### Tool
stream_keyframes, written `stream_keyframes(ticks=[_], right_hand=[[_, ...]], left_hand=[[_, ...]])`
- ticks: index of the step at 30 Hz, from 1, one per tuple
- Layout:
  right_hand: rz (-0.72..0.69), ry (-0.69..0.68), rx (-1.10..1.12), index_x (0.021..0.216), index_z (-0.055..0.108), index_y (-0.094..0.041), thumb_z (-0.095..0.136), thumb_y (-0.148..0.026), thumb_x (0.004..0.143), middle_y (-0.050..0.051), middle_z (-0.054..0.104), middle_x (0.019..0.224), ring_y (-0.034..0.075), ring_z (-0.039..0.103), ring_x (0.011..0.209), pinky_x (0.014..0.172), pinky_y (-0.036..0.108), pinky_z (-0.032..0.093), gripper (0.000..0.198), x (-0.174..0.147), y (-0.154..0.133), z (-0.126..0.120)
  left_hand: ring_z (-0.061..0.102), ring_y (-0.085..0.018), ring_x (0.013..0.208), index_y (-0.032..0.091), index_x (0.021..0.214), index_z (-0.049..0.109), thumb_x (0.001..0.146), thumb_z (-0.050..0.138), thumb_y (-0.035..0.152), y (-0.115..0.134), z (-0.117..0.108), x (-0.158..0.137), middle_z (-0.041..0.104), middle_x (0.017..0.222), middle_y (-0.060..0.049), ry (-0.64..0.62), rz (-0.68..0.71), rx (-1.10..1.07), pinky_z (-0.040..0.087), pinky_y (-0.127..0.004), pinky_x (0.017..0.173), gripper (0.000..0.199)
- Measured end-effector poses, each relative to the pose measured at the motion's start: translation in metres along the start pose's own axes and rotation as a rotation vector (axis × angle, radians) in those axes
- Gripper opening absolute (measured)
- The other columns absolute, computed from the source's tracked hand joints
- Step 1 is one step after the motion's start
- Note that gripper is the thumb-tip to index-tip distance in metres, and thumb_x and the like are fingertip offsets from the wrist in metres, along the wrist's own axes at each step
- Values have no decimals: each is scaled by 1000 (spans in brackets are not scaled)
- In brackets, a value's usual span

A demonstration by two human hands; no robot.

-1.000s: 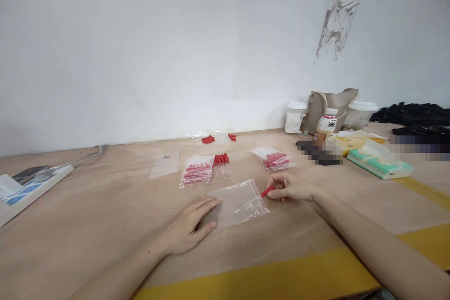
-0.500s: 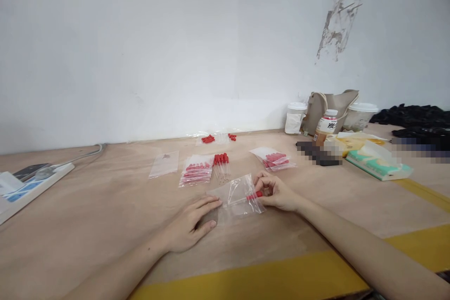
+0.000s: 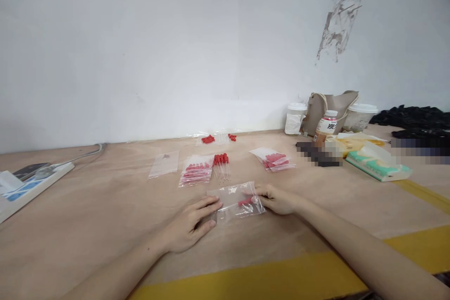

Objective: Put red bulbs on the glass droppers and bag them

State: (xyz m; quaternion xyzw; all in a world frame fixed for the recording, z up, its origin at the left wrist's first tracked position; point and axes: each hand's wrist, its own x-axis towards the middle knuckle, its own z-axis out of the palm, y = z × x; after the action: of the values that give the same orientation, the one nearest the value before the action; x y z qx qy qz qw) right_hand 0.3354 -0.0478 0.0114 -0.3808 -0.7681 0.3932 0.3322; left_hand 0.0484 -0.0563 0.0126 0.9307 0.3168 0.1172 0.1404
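Observation:
A clear zip bag (image 3: 230, 193) lies flat on the table between my hands. In it is a dropper with a red bulb (image 3: 245, 201) and a thin clear stem pointing left. My left hand (image 3: 190, 222) rests on the bag's left end, fingers stretched and thumb apart. At the open right end is my right hand (image 3: 276, 198), thumb and fingers closed about the bag's mouth; a fingertip shows through the plastic close to the red bulb. Just beyond lie several loose red-bulb droppers (image 3: 221, 164) side by side, with a stack of filled bags (image 3: 195, 171) to their left.
More bags with red pieces (image 3: 273, 159) lie to the right; a flat bag (image 3: 164, 165) is left. Small red parts (image 3: 208, 139) lie by the wall. A power strip (image 3: 38, 187) is far left. A bottle (image 3: 325, 129), cups and a tissue pack (image 3: 378, 164) stand right.
The dropper has slid left, fully inside the bag. My right hand has lowered slightly, with its fingertips at the bag's mouth. The bag lies flatter; my left hand has stayed put.

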Motion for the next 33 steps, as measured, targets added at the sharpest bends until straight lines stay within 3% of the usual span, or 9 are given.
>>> stream_keyframes(ticks=[3, 7, 11, 17, 20, 24, 28, 33], right_hand=[[-4, -52, -100, 79, 66, -18, 53, -38, 75, 2, 64, 78, 15, 57, 73, 69, 26, 44, 24, -2, 10, -16], [163, 300, -215, 64, 58, -16, 56, -34, 70, -1, 55, 56, 10, 47, 50, 48, 21, 35, 20, 8, 28, -28], [250, 382, -358, 62, 56, -16, 57, -30, 66, 0, 57, 57, 12, 51, 54, 50, 21, 36, 14, 42, 27, -18], [415, 471, -677, 66, 60, -18, 61, -34, 62, 6, 63, 70, 17, 57, 66, 55, 23, 37, 17, 101, -9, 10], [498, 467, -676, 71, 62, -18, 59, -33, 65, 9, 64, 69, 18, 58, 65, 53, 24, 37, 16, 114, -26, 17], [522, 427, -690, 62, 63, -20, 58, -30, 64, 8, 61, 56, 20, 58, 60, 51, 26, 36, 11, 117, -29, 14], [549, 402, -692, 57, 61, -21, 62, -33, 61, 3, 58, 49, 17, 56, 53, 50, 25, 37, 12, 119, -5, 1], [468, 408, -420, 72, 60, -19, 65, -31, 58, -1, 55, 49, 13, 53, 48, 48, 22, 38, 19, 120, 29, -11]], left_hand=[[28, -21, 127, 30, 132, 32, 91, 35, 34, 0, -1, 0, 31, 139, -1, -13, -16, 11, 28, -42, 103, 42], [18, -22, 131, 29, 131, 36, 92, 33, 32, 0, -1, 0, 20, 144, 0, 8, 3, 2, 23, -43, 105, 39], [17, -21, 131, 28, 130, 37, 91, 33, 34, -1, 2, 0, 21, 144, 0, 11, -9, -14, 23, -42, 106, 39], [20, -25, 130, 28, 129, 39, 88, 41, 38, -3, 4, -1, 25, 142, -3, 42, 0, -38, 26, -45, 103, 42], [22, -25, 129, 27, 128, 40, 88, 41, 38, -3, 3, -1, 26, 142, -4, 33, -16, -35, 26, -44, 103, 42], [24, -25, 129, 27, 128, 41, 88, 40, 40, -3, 3, -2, 27, 141, -5, 24, -31, -24, 27, -44, 103, 42], [25, -25, 128, 28, 128, 41, 88, 41, 40, -3, 4, -2, 29, 140, -5, 32, -24, -35, 28, -44, 102, 42], [26, -25, 128, 28, 128, 41, 88, 40, 41, -3, 3, -1, 30, 139, -5, 16, -33, -31, 28, -44, 102, 42]])
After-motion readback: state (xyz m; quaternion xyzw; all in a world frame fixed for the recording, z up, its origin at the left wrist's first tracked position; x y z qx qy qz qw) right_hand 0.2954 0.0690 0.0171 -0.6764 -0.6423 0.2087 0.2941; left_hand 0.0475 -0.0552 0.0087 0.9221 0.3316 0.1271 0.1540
